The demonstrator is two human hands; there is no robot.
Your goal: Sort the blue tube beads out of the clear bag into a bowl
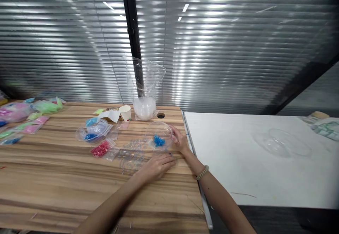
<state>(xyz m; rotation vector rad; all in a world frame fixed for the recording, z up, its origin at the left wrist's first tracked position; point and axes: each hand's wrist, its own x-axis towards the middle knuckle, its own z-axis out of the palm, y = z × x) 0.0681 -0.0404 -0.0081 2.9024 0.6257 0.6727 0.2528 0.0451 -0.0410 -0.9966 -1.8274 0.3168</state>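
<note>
My right hand [180, 140] grips the right rim of a clear plastic bowl [148, 139], which stands tilted or upright on the wooden table; I cannot tell which. Inside the bowl lies a small heap of blue pieces [159, 141]. In front of the bowl is my left hand [159, 165], palm down with its fingers together. A tiny dark blue spot shows at its fingertips, too small to name. Thin clear strips [131, 158] are scattered left of the bowl. Beside them lies a plastic bag of red pieces [100, 148].
Stacked clear bowls in a plastic bag [144, 108] and a paper cup [125, 113] stand at the back. A clear dish [80, 135] with bagged blue pieces is further left, then several coloured bags [47, 106]. Clear plastic lids [275, 142] lie on the white table [222, 163].
</note>
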